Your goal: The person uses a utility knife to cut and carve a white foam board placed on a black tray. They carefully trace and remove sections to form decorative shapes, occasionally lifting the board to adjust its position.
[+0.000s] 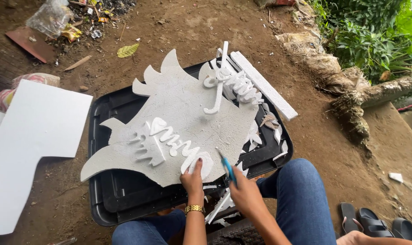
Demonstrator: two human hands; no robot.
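Observation:
A large grey-white foam board [188, 113], cut with wavy, flame-like edges, lies across a black plastic tray [120, 190]. White foam script letters [169, 143] sit on it, one group near me and another [233, 84] at the far end. My left hand [193, 177], a gold bracelet on its wrist, presses its fingers on the last letter [200, 164] near the board's front edge. My right hand [244, 190] holds a thin blue cutter [227, 167] whose tip points at the board beside that letter.
A long white foam strip [265, 86] and several small foam scraps [269, 127] lie on the tray's right side. A big white foam sheet [29, 140] rests on the dirt at left. Litter at top left, plants at top right, dark sandals [373, 222] at bottom right.

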